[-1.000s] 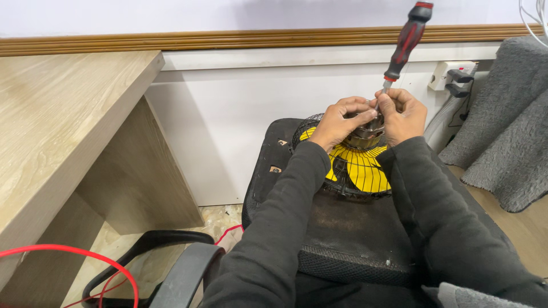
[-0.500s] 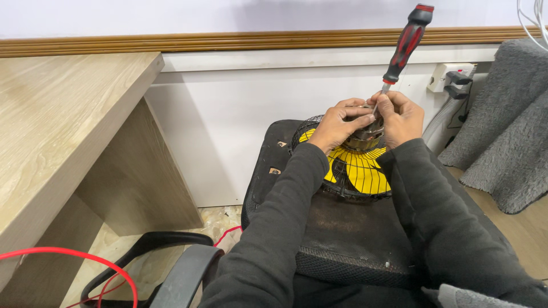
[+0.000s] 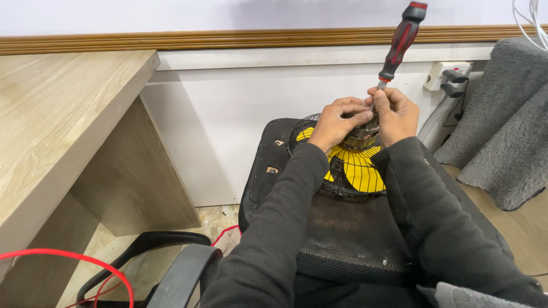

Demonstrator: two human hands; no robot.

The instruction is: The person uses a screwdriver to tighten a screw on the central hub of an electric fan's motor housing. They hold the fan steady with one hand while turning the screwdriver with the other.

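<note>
- Right hand (image 3: 398,116): fingers are curled and pinched around the lower shaft of the screwdriver (image 3: 401,41), just below its red-and-black handle, which rises toward the upper right of the frame.
- Left hand (image 3: 338,121): fingers are bent over the metal hub (image 3: 361,137) of the fan, fingertips touching the right hand; whether they clamp the hub or only rest on it cannot be told, as the knuckles hide the contact.
- Screwdriver tip: hidden between both hands, at the hub.
- Fan (image 3: 354,165): yellow blades inside a black wire guard, lying flat at centre right of the frame, directly under both hands.
- Seat (image 3: 348,234): black mesh chair seat supports the fan.
- Wooden desk (image 3: 51,125): occupies the left of the frame.
- Grey blanket (image 3: 502,131): at the right edge.
- Red cable (image 3: 74,259): loops across the lower left corner.
</note>
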